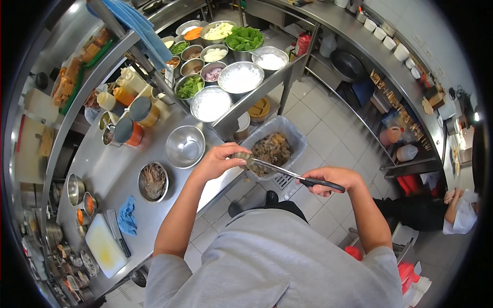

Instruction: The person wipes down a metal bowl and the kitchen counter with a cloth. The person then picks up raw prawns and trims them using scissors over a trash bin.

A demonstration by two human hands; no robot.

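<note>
My left hand (pixel 221 160) pinches a small greyish shrimp (pixel 243 156) between thumb and fingers. The shrimp is partly covered by the fingertips. In my right hand (pixel 336 179) is a pair of scissors (pixel 323 183) with black handles. Their metal blades point left and the tips reach the shrimp; I cannot tell whether they cut into it. Below both hands stands a grey bin (pixel 300 138) lined with plastic, holding a brown heap of scraps (pixel 271 146). On the steel counter to the left, whole shrimp (pixel 153 179) lie in a metal bowl (pixel 140 191).
A shiny steel bowl (pixel 185 146) sits beside the shrimp bowl. Further left are a blue cloth (pixel 127 215), a knife (pixel 119 233) and a white cutting board (pixel 105 246). Ahead, a rack holds several ingredient containers (pixel 240 77). Another person (pixel 459 213) is at the right.
</note>
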